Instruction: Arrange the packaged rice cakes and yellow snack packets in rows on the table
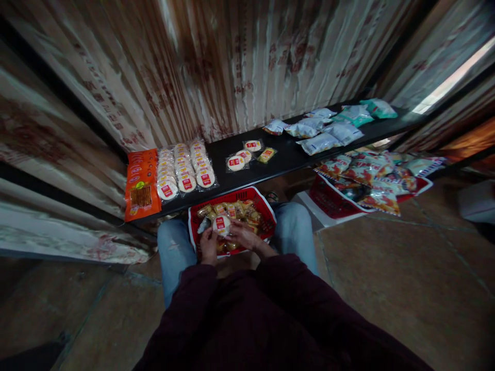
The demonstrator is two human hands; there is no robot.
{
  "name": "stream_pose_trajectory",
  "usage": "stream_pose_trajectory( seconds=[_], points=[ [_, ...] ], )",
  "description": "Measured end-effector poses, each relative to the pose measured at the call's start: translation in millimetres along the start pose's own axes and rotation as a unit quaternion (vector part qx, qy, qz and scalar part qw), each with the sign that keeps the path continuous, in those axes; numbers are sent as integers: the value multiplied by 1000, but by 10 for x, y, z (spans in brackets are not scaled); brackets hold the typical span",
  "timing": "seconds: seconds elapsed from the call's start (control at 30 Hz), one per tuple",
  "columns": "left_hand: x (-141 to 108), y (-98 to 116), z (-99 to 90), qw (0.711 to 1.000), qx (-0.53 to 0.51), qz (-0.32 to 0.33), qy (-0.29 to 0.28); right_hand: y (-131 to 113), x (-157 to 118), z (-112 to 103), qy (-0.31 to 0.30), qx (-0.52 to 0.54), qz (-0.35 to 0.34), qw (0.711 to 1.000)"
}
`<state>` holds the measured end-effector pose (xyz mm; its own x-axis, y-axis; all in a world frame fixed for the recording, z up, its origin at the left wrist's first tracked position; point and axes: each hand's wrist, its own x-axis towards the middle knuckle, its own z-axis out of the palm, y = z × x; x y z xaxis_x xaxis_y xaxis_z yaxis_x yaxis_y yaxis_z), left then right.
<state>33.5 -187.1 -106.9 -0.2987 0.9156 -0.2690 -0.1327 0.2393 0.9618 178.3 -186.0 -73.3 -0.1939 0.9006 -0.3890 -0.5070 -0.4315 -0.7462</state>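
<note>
At lower centre, the left hand (pixel 209 244) and right hand (pixel 246 235) grip a wrapped round cracker (pixel 221 225) in open space over a red basket (pixel 231 196), denim-clad knees (pixel 175 243) either side, the edge of the black shelf (pixel 291 153) just beyond.

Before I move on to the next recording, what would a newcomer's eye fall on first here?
Probably the bright orange plastic packet at the left end of the long black shelf, beside three rows of round white wrapped snacks. Next, the round white red-labelled wrapped snack held between the person's left hand and right hand, over the red plastic basket of small yellowish packets.
</note>
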Motion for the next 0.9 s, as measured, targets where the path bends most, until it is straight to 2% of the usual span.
stream_pose_trajectory(
  seconds=[0.13, 0.37, 0.6, 0.9],
  points=[
    [-50, 73, 5, 996, -70, -52, -22, 72, -53, 12, -17, -6, -15, 1000],
    [-39, 98, -15, 999, -35, -19, -32, 127, -3, -52, 5, 2, -21, 1000],
    [-43, 97, -1, 995, -86, -38, -34, 214, 71, -68, 50, 62, -23, 997],
    [-15, 50, -10, 994, -91, -38, -52, 105, 11, 3, 46, 93, -3, 995]
  ],
)
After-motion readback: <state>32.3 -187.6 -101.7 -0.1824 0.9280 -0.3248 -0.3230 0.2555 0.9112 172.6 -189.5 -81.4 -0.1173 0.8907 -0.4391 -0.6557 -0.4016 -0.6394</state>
